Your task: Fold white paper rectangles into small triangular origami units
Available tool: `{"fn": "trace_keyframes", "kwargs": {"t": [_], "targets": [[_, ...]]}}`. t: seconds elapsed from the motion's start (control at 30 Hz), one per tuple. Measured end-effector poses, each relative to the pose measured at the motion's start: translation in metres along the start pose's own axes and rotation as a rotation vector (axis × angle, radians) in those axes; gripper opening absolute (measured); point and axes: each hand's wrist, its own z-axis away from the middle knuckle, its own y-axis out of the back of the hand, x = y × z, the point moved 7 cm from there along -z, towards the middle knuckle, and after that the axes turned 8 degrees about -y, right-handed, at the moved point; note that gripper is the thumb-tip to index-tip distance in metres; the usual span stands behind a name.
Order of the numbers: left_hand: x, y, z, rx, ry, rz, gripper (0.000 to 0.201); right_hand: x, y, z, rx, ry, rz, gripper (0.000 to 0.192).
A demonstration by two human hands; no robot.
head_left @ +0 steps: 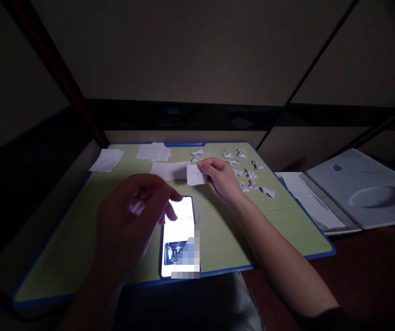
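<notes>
Green blue-edged board (80, 239) lying across lap, dim light. White plate-print booklet (363, 188) sitting off board to R. L hand (131, 220) hovering over lit smartphone (180, 243) near board's front edge, fingers loosely curled, fingertip touching screen. R hand (220, 177) pinching small folded white paper piece (195, 174) at board centre. Flat white paper sheets (152, 151) lying along far edge; folded white paper triangles (249, 172) scattering just R of R hand.

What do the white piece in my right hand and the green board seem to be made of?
The white piece in the right hand looks like thin matte paper, with creased folds. The green board seems a smooth laminate or plastic with blue edging, though dim light leaves that uncertain.
</notes>
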Motion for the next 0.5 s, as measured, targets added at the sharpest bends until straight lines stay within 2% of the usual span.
{"fn": "trace_keyframes", "kwargs": {"t": [0.1,0.2,0.33,0.5], "targets": [[-0.022,-0.03,-0.045,-0.033,0.0,0.1,0.012,0.0,0.003,0.0,0.019,-0.008,-0.011,0.029],[-0.052,-0.046,-0.072,-0.07,0.045,0.096,0.01,0.0,0.005,-0.001,0.032,0.011,-0.025,0.027],[-0.08,-0.056,-0.08,-0.145,0.108,0.104,0.01,0.0,0.007,-0.001,0.047,0.034,-0.033,0.026],[-0.099,-0.062,-0.068,-0.195,0.159,0.088,0.01,0.0,0.006,-0.001,0.049,0.047,-0.016,0.027]]}}
